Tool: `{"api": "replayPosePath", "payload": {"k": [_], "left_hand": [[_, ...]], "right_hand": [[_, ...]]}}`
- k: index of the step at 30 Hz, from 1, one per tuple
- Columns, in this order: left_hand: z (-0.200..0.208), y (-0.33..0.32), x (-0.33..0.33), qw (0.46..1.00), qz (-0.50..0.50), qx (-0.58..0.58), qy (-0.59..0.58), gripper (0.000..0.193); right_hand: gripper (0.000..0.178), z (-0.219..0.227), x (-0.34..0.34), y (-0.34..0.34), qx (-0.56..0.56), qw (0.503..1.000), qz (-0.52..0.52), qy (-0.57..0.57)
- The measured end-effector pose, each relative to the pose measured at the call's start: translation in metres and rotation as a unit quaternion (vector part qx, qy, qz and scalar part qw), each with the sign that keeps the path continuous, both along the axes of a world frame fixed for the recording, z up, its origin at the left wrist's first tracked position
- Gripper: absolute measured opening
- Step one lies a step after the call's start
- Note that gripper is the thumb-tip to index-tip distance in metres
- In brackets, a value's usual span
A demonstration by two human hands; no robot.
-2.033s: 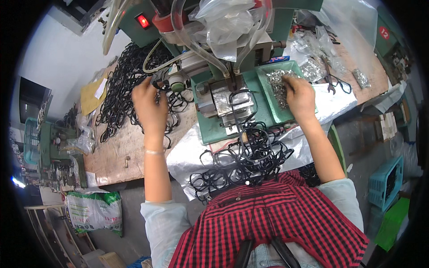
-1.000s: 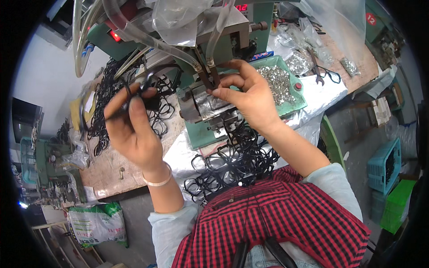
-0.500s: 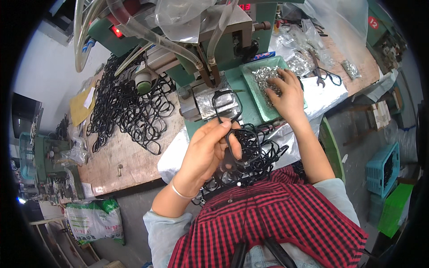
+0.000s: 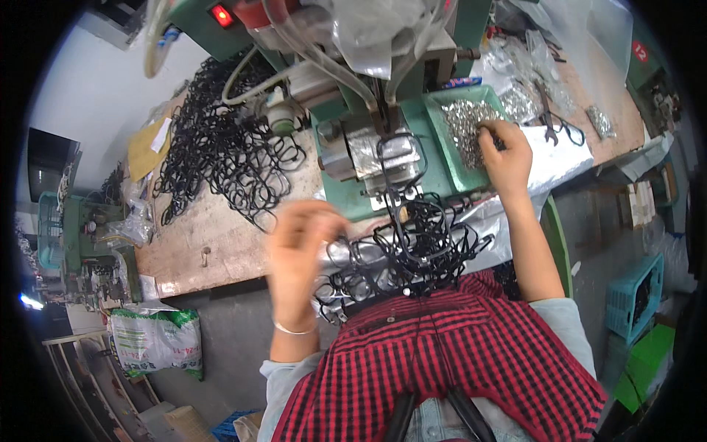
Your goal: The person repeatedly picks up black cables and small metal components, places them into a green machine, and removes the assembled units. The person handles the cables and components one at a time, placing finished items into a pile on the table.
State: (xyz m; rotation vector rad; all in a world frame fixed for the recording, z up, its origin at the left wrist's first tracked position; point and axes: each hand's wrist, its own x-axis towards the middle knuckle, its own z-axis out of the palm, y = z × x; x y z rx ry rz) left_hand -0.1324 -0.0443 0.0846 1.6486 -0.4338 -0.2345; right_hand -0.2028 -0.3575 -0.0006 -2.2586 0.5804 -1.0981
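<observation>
My right hand (image 4: pixel 508 156) is at the right edge of a green tray (image 4: pixel 440 140) heaped with small silver metal pieces (image 4: pixel 465 127). Its fingers are curled together over the pieces, and whatever they pinch is hidden. Smeared by motion, my left hand (image 4: pixel 298 247) is over the table's front edge, left of a tangled pile of black loops (image 4: pixel 434 247). One black loop (image 4: pixel 381 158) lies across the metal work block (image 4: pixel 362 151) of a green press machine, under its tool, and trails down toward the pile.
More black loops (image 4: pixel 221 162) are heaped on the wooden table (image 4: pixel 184 258) at left. Clear hoses (image 4: pixel 324 66) hang in front of the machine. A wrench (image 4: pixel 547 121), dark-handled pliers (image 4: pixel 571 134) and plastic bags lie right of the tray. A blue crate (image 4: pixel 632 298) stands at far right.
My left hand has let go of the black loop and moved left, away from the press. The fingers of my right hand, spread before, have closed in the tray. The view has shifted.
</observation>
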Motion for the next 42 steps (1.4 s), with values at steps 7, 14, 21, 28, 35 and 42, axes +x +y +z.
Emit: {"api": "replayPosePath", "payload": {"k": [7,14,21,28,35,42], "left_hand": [[0.008,0.017,0.13,0.858,0.177,0.177,-0.448,0.018],[-0.109,0.005,0.243,0.688,-0.036,0.515,-0.51,0.021],[-0.083,0.028,0.22,0.756,0.084,0.353,-0.544,0.013],[-0.086,0.029,0.187,0.95,0.229,-0.041,-0.21,0.018],[-0.066,0.012,0.105,0.946,0.237,-0.21,-0.07,0.013],[0.051,-0.031,0.073,0.913,0.077,-0.289,-0.278,0.014]], "right_hand": [[0.016,0.008,0.015,0.009,0.143,0.988,0.034,-0.044],[0.017,-0.009,-0.006,0.003,0.12,0.993,0.02,0.006],[0.015,0.017,-0.046,0.008,0.077,0.996,0.043,0.011],[0.035,0.082,0.036,0.063,0.236,0.936,0.254,-0.06],[0.048,0.07,0.048,0.078,0.299,0.916,0.244,-0.109],[0.055,0.086,0.053,0.094,0.372,0.88,0.271,-0.12]]}}
